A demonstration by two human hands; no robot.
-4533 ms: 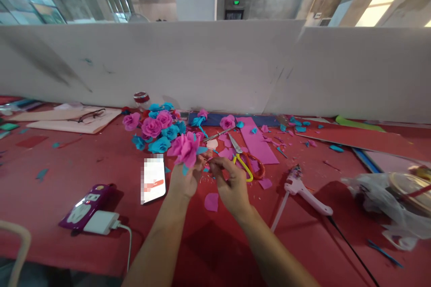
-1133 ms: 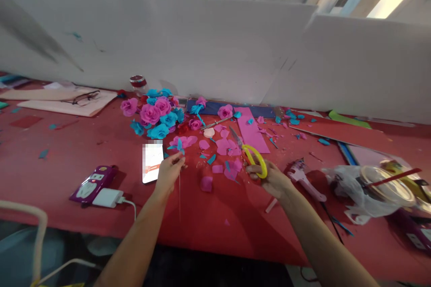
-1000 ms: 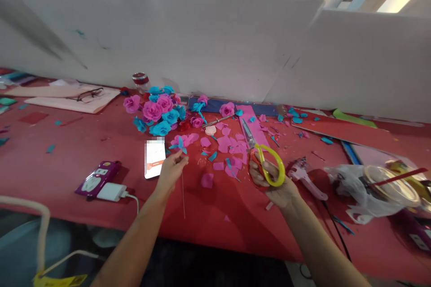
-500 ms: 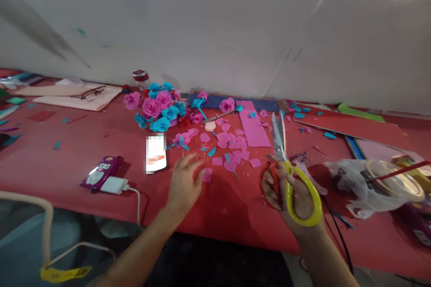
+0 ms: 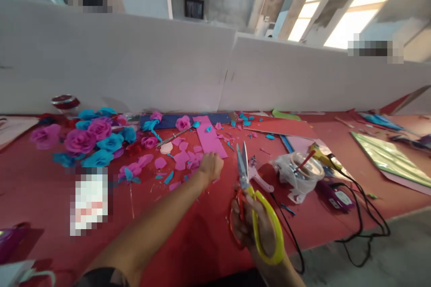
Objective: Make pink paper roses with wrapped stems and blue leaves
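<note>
My right hand (image 5: pixel 249 222) holds large scissors (image 5: pixel 243 168) by their red and yellow handles, blades pointing up and slightly apart. Reaching across the red table, my left hand (image 5: pixel 211 167) is closed at the lower end of a pink paper strip (image 5: pixel 207 132). Whatever its fingers grip is hidden from me. Pink petal-shaped paper pieces (image 5: pixel 182 159) lie scattered just left of that hand. A bunch of pink and blue paper roses (image 5: pixel 82 141) rests at the left, with a single pink rose (image 5: pixel 183 123) farther back.
A glue gun (image 5: pixel 259 179) lies right of the scissors. Beyond it are a bowl in a plastic bag (image 5: pixel 299 175), a purple power strip (image 5: pixel 335 197) and black cables (image 5: pixel 362 215). A phone (image 5: pixel 90 202) lies at the left. A white partition (image 5: pixel 151 63) borders the table's back.
The view has swung right. My left hand has moved from the phone's side to the pink strip, and its spread fingers have closed. My right hand still holds the scissors.
</note>
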